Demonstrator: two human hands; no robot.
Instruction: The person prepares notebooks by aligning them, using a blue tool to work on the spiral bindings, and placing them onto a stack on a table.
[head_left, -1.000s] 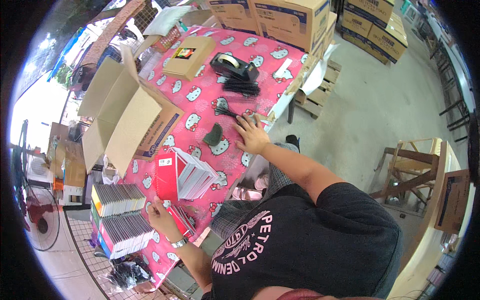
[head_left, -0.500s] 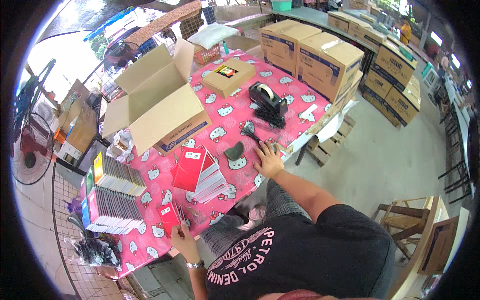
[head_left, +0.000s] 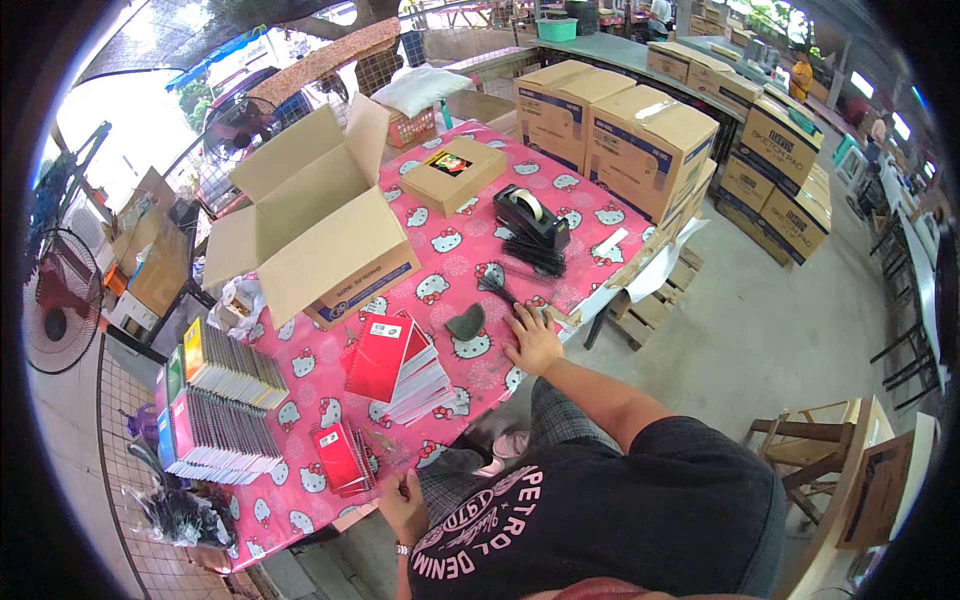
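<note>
Off the table's near edge, my left hand (head_left: 403,508) has its fingers and thumb drawn together; what they hold, if anything, is too small to make out. Just beyond it lies a small fanned stack of red spiral notebooks (head_left: 340,458). My right hand (head_left: 536,340) rests on the table's right side, fingers stretched out. Its fingertips meet the end of a thin black bundle (head_left: 494,284), whose kind I cannot tell. A dark green half-round pad (head_left: 466,322) lies left of that hand. Larger red notebooks (head_left: 380,356) are piled in the middle.
Notebook stacks (head_left: 222,430) stand at the left, near an open carton (head_left: 340,270). Farther back are a flat brown box (head_left: 454,174), a black tape dispenser (head_left: 532,218) and black coils (head_left: 534,256). Closed cartons (head_left: 650,145) stand at the far right. A fan (head_left: 62,310) is at far left.
My left hand has let go of the small red notebooks and drawn back toward my body, past the table edge. My right hand has stayed by the black bundle.
</note>
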